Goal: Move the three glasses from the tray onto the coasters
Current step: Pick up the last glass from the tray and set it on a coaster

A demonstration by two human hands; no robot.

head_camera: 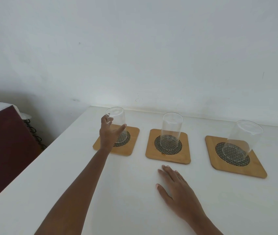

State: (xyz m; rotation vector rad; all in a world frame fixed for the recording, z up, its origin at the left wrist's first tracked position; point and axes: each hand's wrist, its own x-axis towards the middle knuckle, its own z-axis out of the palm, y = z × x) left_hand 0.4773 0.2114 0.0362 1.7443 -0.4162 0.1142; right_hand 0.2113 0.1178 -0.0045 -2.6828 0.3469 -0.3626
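Three square wooden coasters with dark woven centres lie in a row on the white table. A clear glass stands on each. My left hand (108, 133) is wrapped around the left glass (117, 122), which rests on the left coaster (131, 143). The middle glass (171, 131) stands upright on the middle coaster (168, 157). On the right coaster (246, 168) stands the right glass (241, 141). My right hand (177, 189) lies flat on the table in front of the middle coaster, fingers spread, holding nothing. No tray is in view.
The white table (100, 200) ends at a white wall behind the coasters. Its left edge runs diagonally, and beyond it stands a dark red piece of furniture (4, 150) with a cloth on top.
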